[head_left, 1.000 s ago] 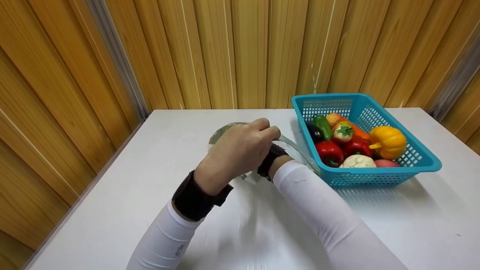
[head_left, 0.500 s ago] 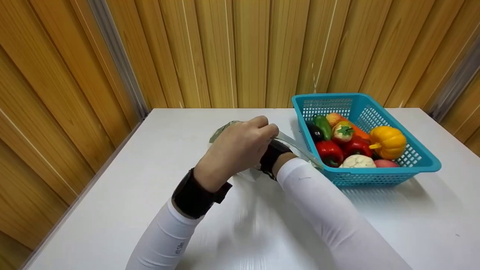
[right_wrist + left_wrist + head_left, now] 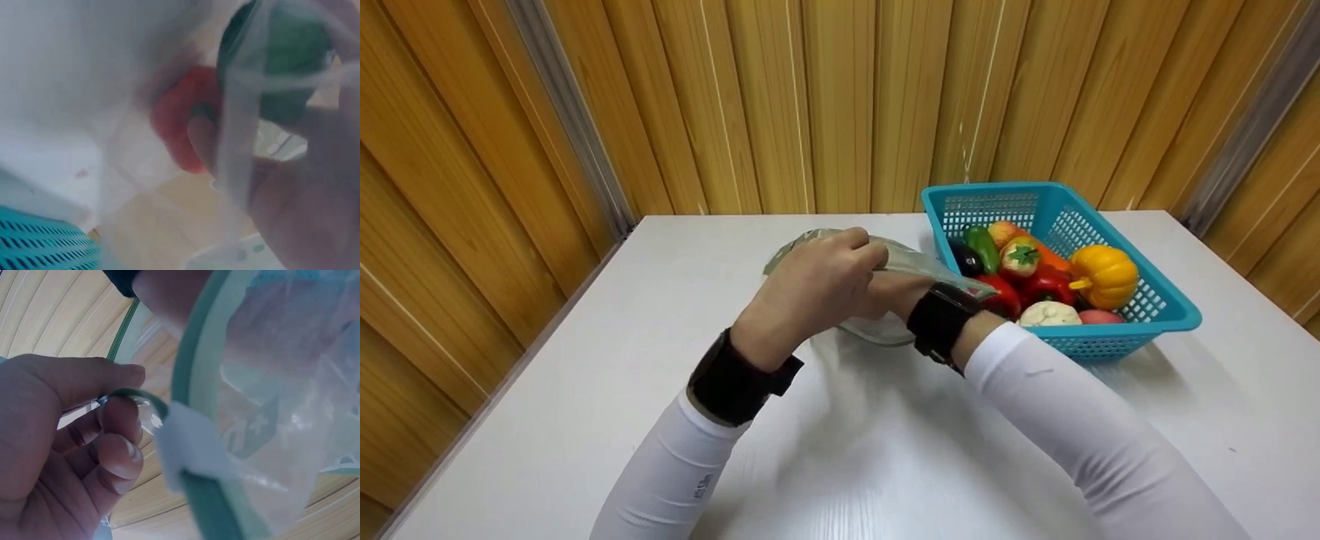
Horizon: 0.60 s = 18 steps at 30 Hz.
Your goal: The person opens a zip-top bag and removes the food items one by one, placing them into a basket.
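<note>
My left hand (image 3: 825, 281) pinches the rim of a clear zip bag (image 3: 919, 262) with green edges; in the left wrist view the thumb and fingers hold the green strip (image 3: 140, 395), beside a white slider (image 3: 191, 441). My right hand (image 3: 891, 294) reaches inside the bag's mouth, its fingers hidden by the left hand in the head view. Through the plastic in the right wrist view, a red lobed pepper (image 3: 183, 121) and a dark green vegetable (image 3: 281, 64) show. The right thumb (image 3: 202, 140) is straight beside the red pepper; the other fingers are blurred.
To the right stands a blue-green basket (image 3: 1110, 341) with several vegetables, among them a yellow pumpkin (image 3: 1106, 276), a cauliflower (image 3: 1048, 313) and an eggplant (image 3: 966, 259). A white table (image 3: 585, 375) lies below. Wood-patterned panels (image 3: 840, 112) rise behind.
My right wrist has moved right, drawing partly back from the bag, whose mouth now shows wider. The left hand keeps its pinch on the rim. The head view has shifted slightly right.
</note>
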Tool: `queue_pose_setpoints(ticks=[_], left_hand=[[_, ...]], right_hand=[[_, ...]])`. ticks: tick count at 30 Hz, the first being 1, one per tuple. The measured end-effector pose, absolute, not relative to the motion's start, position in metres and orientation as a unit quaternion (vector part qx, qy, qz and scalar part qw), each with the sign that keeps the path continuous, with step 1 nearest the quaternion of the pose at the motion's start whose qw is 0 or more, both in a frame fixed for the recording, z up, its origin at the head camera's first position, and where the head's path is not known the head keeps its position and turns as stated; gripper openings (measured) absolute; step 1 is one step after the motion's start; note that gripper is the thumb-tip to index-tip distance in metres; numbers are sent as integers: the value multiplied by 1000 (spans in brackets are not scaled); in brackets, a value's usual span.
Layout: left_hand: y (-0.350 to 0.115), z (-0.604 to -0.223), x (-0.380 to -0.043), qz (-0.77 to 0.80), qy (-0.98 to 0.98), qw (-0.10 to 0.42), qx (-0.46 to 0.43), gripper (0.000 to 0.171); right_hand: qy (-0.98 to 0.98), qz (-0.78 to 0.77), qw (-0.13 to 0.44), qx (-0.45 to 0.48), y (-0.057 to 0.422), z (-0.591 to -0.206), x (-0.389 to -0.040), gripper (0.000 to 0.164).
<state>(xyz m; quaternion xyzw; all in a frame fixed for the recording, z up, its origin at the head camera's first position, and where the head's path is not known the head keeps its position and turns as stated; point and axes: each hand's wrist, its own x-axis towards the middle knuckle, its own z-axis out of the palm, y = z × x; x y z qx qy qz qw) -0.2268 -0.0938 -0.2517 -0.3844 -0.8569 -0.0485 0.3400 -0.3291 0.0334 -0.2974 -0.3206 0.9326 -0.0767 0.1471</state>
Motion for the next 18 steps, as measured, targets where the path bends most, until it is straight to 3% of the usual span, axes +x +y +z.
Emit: queue_pose_setpoints(ticks=[7,14,18], left_hand=[[-95,-255,-233,-56,-853,335,-398,18],[-98,-256,-233,-77,-863,322,-381,14],[-98,-255,-233,-82,-869,320,-367,16]], right_hand=[[917,-118,146,-352,48,-290,-321,57],[920,-146,19,-363,68,-279,-296,61],[923,-164,11,-349,84,-276,-279,67]])
